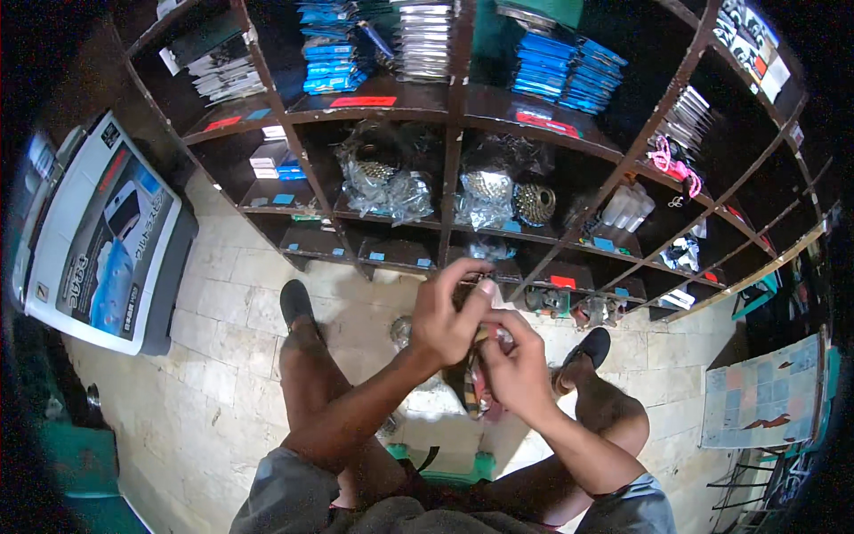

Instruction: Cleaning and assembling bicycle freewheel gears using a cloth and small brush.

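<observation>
My left hand (442,313) is in front of the shelf, thumb and fingers closed around a dark rounded piece (470,285). Its kind is hard to make out, since the fingers cover most of it. Just below and to the right, my right hand (518,367) pinches a patterned cloth (479,384) in red, yellow and dark tones. The cloth hangs down between my hands, its upper end close to the dark piece. On the floor behind my left wrist lies a clear plastic-wrapped item (401,331), partly hidden.
A dark wooden shelf (454,116) holds blue packets (569,71), bagged cassette sprockets (387,182) and a bare cassette (534,205). Left stands a large white box (98,240); right, a checked panel (763,392). A green stool (445,469) is beneath me, between my legs.
</observation>
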### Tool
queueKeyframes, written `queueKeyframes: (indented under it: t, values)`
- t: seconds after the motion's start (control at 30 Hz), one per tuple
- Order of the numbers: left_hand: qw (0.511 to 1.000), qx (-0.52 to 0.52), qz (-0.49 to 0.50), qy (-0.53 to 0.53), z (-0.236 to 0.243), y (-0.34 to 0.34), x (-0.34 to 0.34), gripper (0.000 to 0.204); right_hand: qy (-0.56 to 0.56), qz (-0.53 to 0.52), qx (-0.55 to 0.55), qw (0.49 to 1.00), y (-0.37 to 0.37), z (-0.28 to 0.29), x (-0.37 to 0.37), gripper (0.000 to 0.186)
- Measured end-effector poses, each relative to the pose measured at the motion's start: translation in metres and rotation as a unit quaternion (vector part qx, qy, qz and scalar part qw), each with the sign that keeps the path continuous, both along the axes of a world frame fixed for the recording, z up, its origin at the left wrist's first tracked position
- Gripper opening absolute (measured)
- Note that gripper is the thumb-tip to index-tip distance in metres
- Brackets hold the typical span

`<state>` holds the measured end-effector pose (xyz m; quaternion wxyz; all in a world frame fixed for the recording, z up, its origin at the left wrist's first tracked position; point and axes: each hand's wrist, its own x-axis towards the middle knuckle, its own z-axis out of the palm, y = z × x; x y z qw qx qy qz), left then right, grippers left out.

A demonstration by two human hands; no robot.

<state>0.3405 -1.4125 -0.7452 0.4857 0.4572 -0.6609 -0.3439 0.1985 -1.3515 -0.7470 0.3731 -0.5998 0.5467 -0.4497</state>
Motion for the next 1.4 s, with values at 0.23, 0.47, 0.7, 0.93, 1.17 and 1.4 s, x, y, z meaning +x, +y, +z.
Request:
queueKeyframes:
  t: [0.23, 0.47, 0.7, 0.93, 1.17, 1.4]
  values:
    - [0.994, -0.067, -0.08, -0.012, -0.017, -0.006, -0.003, 0.044, -0.288, 0.006, 0.253, 0.923, -0.005, 0.01, -0.014, 0.016]
    - [0.984, -0.019, -0.14, 0.106, -0.037, -0.017, -0.008, 0.06, -0.15, 0.081, 0.247, 0.954, -0.007, 0.031, -0.046, 0.018]
    - [0.804, 0.246, -0.133, 0.525, -0.068, -0.029, -0.024, 0.047, 0.122, -0.144, -0.081, 0.979, -0.023, 0.038, -0.068, 0.022]
    - [0.866, 0.228, -0.15, 0.42, -0.074, -0.032, -0.008, 0.043, 0.221, 0.011, -0.19, 0.957, -0.009, 0.013, -0.03, 0.014]
    - [0.973, 0.026, -0.114, 0.2, -0.07, -0.031, -0.01, 0.061, -0.029, 0.041, 0.024, 0.998, -0.027, -0.027, -0.036, 0.025]
    - [0.958, -0.006, -0.193, 0.214, -0.055, -0.017, -0.009, 0.033, -0.172, -0.031, 0.221, 0.959, -0.016, -0.04, -0.024, 0.026]
